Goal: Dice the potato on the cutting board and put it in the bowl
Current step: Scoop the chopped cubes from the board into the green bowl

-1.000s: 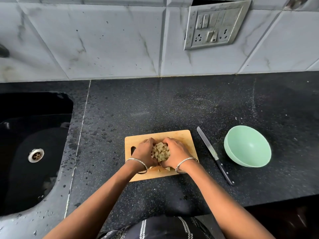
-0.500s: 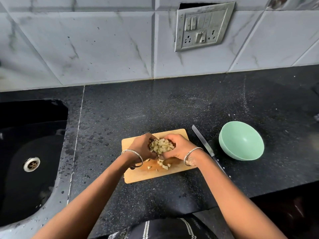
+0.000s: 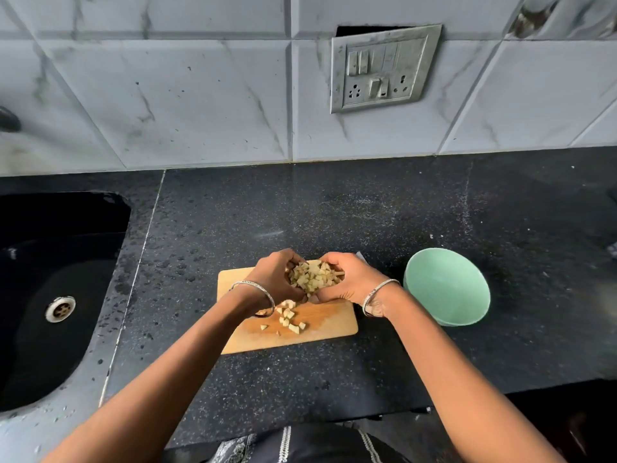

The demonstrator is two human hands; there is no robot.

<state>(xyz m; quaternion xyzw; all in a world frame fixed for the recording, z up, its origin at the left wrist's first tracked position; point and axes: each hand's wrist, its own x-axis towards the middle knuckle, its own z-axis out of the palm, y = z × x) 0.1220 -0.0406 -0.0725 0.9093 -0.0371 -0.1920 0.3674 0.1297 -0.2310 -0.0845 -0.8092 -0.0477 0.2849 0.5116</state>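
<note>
Cupping a heap of diced potato [image 3: 314, 277] between left hand [image 3: 272, 279] and right hand [image 3: 352, 285], fingers of both curled in round the pale cubes, over the far half of the cutting board [image 3: 329, 324]. Wearing a thin metal bangle [image 3: 263, 290] on each wrist. Scattered on the near middle of the cutting board, below the hands and apart from the held heap, a few loose dice [image 3: 290, 320]. Lying flat on the black speckled bench [image 3: 334, 212], that same wooden board, its left part partly hidden under the left wrist. Standing just right of the cutting board, a mint-green bowl [image 3: 447, 295], upright, beside the right wrist. Sunk into the bench well left of the cutting board, a black sink [image 3: 40, 345] with a metal drain [image 3: 60, 308]. Fixed to the tiled wall beyond the cutting board, a grey switch plate [image 3: 379, 68].
</note>
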